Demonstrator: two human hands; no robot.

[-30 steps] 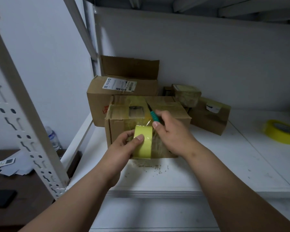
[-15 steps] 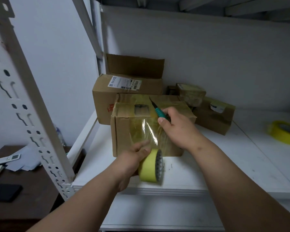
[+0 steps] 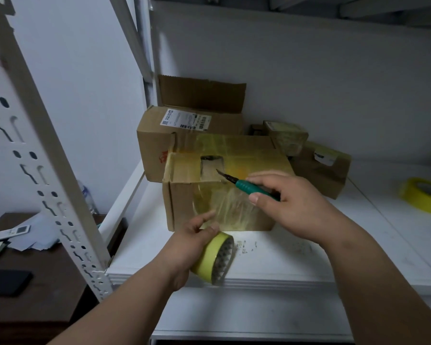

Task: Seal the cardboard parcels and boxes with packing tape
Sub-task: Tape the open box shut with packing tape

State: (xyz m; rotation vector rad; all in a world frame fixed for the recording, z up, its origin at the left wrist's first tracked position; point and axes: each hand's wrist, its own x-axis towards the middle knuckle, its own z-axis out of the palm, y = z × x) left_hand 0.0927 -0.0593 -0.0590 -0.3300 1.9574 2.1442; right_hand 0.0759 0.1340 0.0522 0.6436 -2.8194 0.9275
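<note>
1. Gripping roll (image 3: 213, 257): left hand (image 3: 187, 247) curled round it, at shelf (image 3: 309, 265) edge.
2. Right hand (image 3: 296, 205) pinches cutter (image 3: 246, 186) over box (image 3: 224, 188).
3. Tape likely thin, clingy; hold by roll, keep taut.

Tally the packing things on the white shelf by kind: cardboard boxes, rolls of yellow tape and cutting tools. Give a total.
Cardboard boxes: 4
Yellow tape rolls: 2
Green-handled cutters: 1
Total: 7
</note>
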